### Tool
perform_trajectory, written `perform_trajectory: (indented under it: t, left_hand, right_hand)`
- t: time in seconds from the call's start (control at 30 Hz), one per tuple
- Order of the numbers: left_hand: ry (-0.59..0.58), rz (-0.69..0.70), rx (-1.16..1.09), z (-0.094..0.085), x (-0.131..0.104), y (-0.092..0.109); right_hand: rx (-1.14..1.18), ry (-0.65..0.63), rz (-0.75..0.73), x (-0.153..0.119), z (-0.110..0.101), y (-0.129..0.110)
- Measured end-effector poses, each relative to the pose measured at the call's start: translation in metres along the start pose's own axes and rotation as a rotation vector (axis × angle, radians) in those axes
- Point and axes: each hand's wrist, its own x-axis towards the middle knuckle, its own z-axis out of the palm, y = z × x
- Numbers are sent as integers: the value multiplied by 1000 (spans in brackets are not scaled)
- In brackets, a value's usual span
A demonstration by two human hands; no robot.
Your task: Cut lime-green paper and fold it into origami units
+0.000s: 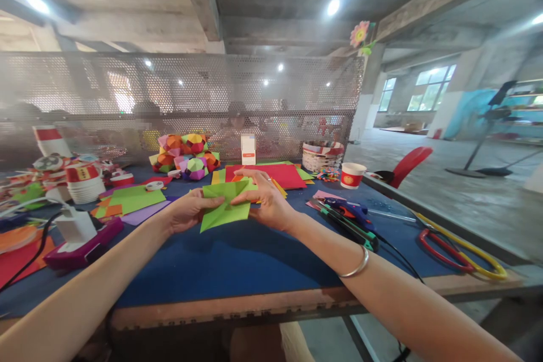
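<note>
A creased sheet of green paper (224, 212) is held up above the blue table top, between both hands. My left hand (190, 209) pinches its left edge, thumb on the front. On the right side, my right hand (267, 198) grips the paper with the thumb across its front and the fingers behind and above it. Behind the hands lie red sheets (288, 176) on top of yellow and green ones. Part of this stack is hidden by my right hand.
Left: stacked paper cups (85, 184), a purple power strip (91, 243), loose green paper (138, 199). Behind: folded paper balls (195, 167), a phone (248, 150), a basket (323, 155) by the mesh screen. Right: a red-white cup (352, 176), a green-black cutter (348, 225), scissors (449, 251).
</note>
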Motion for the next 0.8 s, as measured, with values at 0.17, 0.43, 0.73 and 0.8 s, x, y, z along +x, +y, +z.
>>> perform_trajectory:
  t: [0.17,0.43,0.73,0.8]
  left_hand:
    - [18,17,48,2,0,3]
    - [-99,-11,35,4,-5,4]
    - [-14,184,-79,9,-2,5]
    - [33,240,3,10,-2,3]
  right_hand:
    - [55,100,86,3,0,0]
    - [455,86,545,3,15,-2]
    - [519,290,666,4,13,-5]
    - [539,277,675,5,13,-6]
